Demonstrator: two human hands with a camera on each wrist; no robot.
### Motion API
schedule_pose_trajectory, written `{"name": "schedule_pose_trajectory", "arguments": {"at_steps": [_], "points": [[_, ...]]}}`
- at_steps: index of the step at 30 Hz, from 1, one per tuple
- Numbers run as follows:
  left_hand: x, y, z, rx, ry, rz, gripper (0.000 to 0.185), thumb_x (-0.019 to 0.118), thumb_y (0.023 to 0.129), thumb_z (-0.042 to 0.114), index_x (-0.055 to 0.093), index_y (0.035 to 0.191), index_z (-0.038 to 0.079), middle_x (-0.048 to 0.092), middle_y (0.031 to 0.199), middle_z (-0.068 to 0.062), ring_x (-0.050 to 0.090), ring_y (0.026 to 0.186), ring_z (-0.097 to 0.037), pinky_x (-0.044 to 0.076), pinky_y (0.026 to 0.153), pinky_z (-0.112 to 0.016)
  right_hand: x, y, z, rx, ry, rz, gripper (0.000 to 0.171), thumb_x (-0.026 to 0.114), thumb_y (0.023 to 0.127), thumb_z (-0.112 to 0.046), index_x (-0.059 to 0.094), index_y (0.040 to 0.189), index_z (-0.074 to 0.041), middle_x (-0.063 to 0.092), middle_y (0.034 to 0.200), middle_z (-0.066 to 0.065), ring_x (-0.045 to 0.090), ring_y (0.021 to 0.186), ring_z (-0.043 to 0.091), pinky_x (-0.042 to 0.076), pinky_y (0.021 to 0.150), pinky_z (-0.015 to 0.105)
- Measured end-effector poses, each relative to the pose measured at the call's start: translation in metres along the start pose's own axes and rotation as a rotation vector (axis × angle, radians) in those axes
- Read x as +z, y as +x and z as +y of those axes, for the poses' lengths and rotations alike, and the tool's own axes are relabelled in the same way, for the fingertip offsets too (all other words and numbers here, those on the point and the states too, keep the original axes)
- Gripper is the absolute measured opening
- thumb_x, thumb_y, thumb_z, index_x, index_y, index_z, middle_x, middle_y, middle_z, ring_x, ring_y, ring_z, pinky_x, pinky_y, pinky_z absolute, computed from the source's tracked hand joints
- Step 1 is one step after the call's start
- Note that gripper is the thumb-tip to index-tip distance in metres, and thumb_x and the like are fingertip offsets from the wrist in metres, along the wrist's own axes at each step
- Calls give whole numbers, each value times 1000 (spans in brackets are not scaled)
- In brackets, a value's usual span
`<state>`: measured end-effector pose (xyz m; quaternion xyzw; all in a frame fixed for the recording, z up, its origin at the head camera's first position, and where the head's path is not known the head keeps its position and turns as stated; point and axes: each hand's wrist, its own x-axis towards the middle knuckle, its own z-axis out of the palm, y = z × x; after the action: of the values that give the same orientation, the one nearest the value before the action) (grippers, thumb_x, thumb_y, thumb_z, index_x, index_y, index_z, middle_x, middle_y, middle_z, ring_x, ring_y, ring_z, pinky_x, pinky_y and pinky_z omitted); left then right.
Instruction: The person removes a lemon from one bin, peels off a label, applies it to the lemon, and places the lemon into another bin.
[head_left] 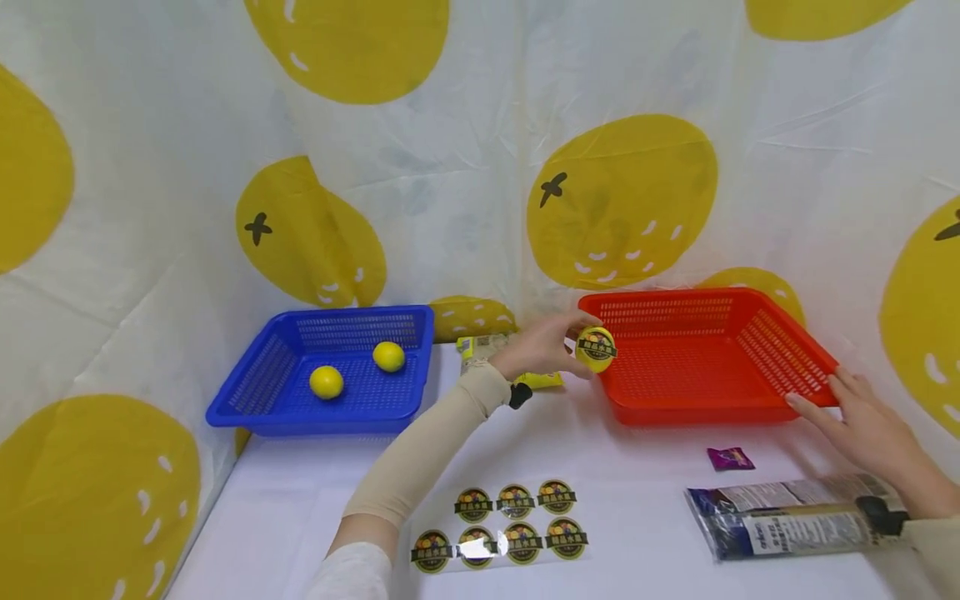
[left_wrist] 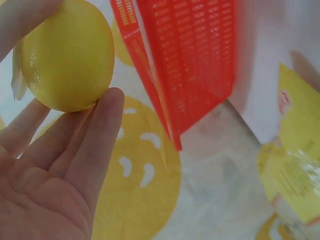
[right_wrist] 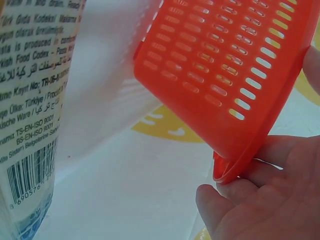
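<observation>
Holding stickered lemon — left hand — over red basket.

table centre: open | sticker sheet, packet near front | baskets flank back

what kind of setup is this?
Likely a staged tabletop fruit-labelling station, not a real kitchen: lemon-print backdrop cloth, blue basket and red basket, sticker sheet on the white table.

White cloth backdrop with big yellow fruit prints, white table, even light
</observation>
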<state>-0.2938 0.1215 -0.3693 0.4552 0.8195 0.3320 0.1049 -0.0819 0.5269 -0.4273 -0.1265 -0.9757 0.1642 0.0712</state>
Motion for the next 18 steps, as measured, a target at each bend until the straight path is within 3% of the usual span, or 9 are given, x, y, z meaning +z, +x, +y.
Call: {"name": "schedule_pose_trajectory", "arguments": {"at_steps": [8,18], "points": [[13,37,15,-4,106,-48,75,92,77,31,55,142,24,66,131,7,59,115,-6,48,94,-15,1,-3,1,11,12,3,95,47,104,-53,6,154,16,2,159,43,-3,148,63,19,101,86],[20,70,35,21,128,-115,69,90,79,26,57,140,26,65,128,10,57,110,-5,51,87,-14,-4,-5,-5,5,50,-8,94,48,104,-51,5,156,15,1,160,42,-4,149,62,16,104,86]]}}
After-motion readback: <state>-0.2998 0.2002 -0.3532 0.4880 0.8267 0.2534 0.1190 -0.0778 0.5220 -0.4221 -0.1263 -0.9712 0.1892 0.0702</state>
